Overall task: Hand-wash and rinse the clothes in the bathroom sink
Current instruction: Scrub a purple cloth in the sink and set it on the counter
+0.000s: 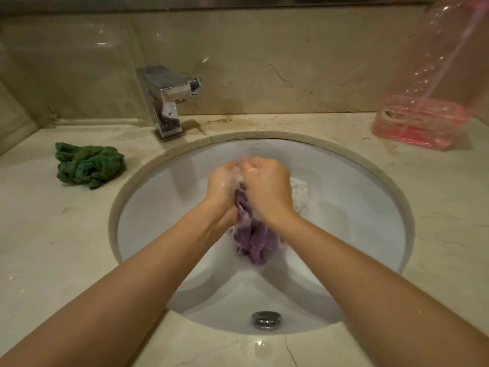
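Head view, looking down into a white oval sink point(158, 197) set in a marble desk point(53, 247). Both fists pressed together over the middle of the basin: left hand point(225, 181) and right hand point(267, 186), each grip curled tight round a soapy purple cloth point(251, 239), most of it hanging in a wet clump below the wrists, just above the bowl. Foam on the knuckles and between the fists. White suds or perhaps another pale cloth point(300, 192) just behind the right hand; too blurred to tell which. Crumpled green cloth point(88, 165) on the desk to the left of the basin, well apart from the hands and seemingly untouched. Square chrome tap point(165, 102) behind the rim, no stream visible from it. Pink transparent bottle point(420, 107) at the back right corner of the desk, a little liquid in the bottom. Metal overflow fitting point(266, 318) at the near wall of the bowl.

Likely risks from here: soapy fingers slipping, so the cloth drops and splashes over the rim onto an already wet desk near the front edge. Hard rubbing with fists held high, hence suds flung toward the green cloth or the bottle. Purple dye possibly running onto whatever pale thing lies beside it. With no water running, soap left in the fabric unless a proper rinse follows.
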A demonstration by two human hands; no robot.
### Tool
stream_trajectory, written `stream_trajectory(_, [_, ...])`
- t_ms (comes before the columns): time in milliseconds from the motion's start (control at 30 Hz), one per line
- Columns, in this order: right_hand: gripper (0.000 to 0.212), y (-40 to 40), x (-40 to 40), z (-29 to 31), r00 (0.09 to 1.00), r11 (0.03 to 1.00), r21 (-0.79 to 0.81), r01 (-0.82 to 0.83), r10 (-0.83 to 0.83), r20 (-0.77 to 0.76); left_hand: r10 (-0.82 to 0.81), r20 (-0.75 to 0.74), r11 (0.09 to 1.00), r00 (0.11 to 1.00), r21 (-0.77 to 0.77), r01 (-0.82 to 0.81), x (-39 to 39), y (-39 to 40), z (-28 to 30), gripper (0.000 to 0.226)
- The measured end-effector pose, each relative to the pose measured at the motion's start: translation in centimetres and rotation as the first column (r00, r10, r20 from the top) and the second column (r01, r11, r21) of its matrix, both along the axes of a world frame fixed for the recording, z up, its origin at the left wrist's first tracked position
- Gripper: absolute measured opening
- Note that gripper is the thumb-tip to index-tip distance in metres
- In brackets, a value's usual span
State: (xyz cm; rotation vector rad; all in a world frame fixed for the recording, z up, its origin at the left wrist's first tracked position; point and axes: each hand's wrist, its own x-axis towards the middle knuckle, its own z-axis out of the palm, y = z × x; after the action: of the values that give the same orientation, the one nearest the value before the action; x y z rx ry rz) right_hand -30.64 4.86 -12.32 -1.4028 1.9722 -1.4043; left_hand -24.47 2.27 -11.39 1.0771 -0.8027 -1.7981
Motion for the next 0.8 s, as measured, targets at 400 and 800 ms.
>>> stream_trajectory(400, [0.049, -1.4, -5.0, -0.8, 0.962, 0.995, -0.029, 0.092, -0.082, 0.261, -0.291, 0.674, 0.75, 0.679, -0.28, 0.6, 0.9, -1.7, -0.3, 0.042])
stream_trajectory(800, [0.048, -1.9, -6.1, -0.7, 0.829, 1.0, -0.016, -0.009, 0.016, 0.56, -0.04, 0.557, 0.791, 0.829, -0.489, 0.367, 1.5, -3.4, -1.3, 0.014])
